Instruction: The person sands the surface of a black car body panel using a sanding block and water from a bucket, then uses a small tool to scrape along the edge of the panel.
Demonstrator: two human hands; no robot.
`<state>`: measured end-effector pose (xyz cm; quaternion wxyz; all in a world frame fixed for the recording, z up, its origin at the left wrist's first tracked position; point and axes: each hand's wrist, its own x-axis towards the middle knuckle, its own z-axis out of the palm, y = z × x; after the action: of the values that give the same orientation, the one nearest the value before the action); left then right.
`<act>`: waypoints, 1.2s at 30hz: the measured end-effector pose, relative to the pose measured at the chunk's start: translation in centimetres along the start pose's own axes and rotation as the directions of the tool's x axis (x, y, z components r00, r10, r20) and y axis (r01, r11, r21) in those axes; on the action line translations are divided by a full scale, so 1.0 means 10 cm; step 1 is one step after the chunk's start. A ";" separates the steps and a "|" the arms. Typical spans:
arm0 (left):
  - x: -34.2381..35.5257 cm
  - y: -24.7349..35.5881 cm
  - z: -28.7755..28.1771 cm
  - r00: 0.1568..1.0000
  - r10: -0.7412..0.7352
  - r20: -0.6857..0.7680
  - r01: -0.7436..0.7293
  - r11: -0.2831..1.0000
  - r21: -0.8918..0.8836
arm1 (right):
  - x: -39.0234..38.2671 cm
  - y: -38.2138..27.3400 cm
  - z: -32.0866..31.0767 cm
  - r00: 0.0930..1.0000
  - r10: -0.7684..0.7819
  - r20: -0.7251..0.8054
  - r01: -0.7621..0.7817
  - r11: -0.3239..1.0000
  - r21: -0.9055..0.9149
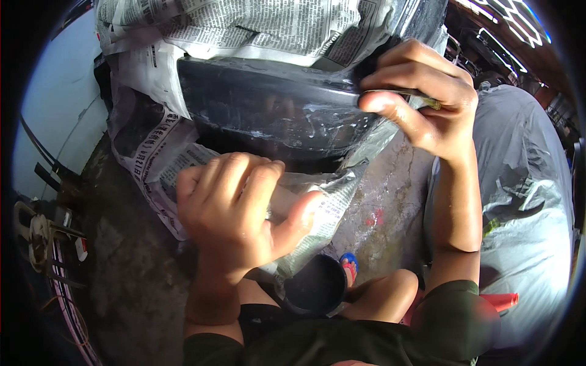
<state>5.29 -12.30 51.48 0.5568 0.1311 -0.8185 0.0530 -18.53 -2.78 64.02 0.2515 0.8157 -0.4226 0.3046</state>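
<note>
A glossy black curved panel (268, 104), wet with whitish streaks, faces me between masking sheets of newspaper (244, 27). At the panel's right end my right hand (427, 91) pinches a thin sheet (432, 102) between thumb and fingers. Only the sheet's edge shows; its kind I cannot make out. Below the panel, in front of the hanging newspaper, my left hand (235, 204) is held with fingers loosely bent and thumb spread, and nothing shows in it. Whether its fingertips touch the paper is hidden.
A dark bucket (314, 283) stands below the newspaper, beside a foot in a blue sandal (350, 259). Grey plastic sheeting (519, 152) covers a large object on the right, near a red plastic piece (502, 301). Cables and metal gear (39, 235) lie left, before a pale panel (61, 91).
</note>
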 end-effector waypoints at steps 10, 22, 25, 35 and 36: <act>0.02 0.05 -0.03 1.000 -0.016 0.010 0.016 0.999 0.045 | -0.03 0.02 -0.06 1.000 -0.019 0.011 0.019 0.998 -0.058; -0.01 0.00 0.00 1.000 -0.026 0.004 0.026 0.999 0.021 | 0.49 -0.47 0.28 0.988 0.153 0.005 -0.149 0.969 -0.198; 0.02 0.06 0.03 1.000 -0.025 -0.003 0.025 1.000 -0.004 | 0.18 -0.38 -0.02 0.992 0.125 0.006 -0.122 0.980 -0.156; 0.02 0.03 -0.02 0.999 -0.030 0.013 0.030 0.999 -0.010 | 0.27 -0.46 0.07 0.988 0.152 0.006 -0.148 0.970 -0.192; 0.01 0.05 -0.03 0.999 -0.033 0.019 0.034 0.999 -0.012 | 0.30 -0.47 0.08 0.992 0.127 0.009 -0.123 0.976 -0.179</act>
<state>5.38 -11.79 51.66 0.5508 0.1418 -0.8217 0.0373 -12.94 -2.50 64.85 0.2997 0.7648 -0.5011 0.2724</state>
